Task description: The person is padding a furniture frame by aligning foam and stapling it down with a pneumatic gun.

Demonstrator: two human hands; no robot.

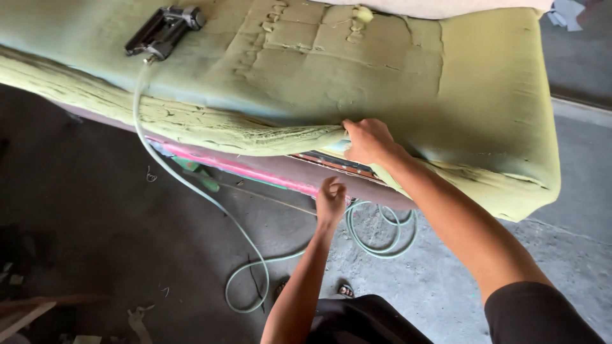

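A thick slab of green foam [357, 70] lies over a long seat frame. My right hand [368, 141] grips the foam's front edge and lifts it up, showing a strip of the wooden frame [331, 164] beneath. My left hand [331, 201] reaches under that lifted edge, fingers curled against the dark purple front panel [280, 171]; whether it holds anything small I cannot tell. A black pneumatic stapler [164, 30] rests on top of the foam at the far left, apart from both hands.
A pale green air hose [191, 186] runs from the stapler down over the foam edge and coils on the grey concrete floor [446, 280]. A pink strip [223, 165] runs along the frame. Wood scraps [25, 312] lie at the lower left. My sandalled foot [345, 291] stands below.
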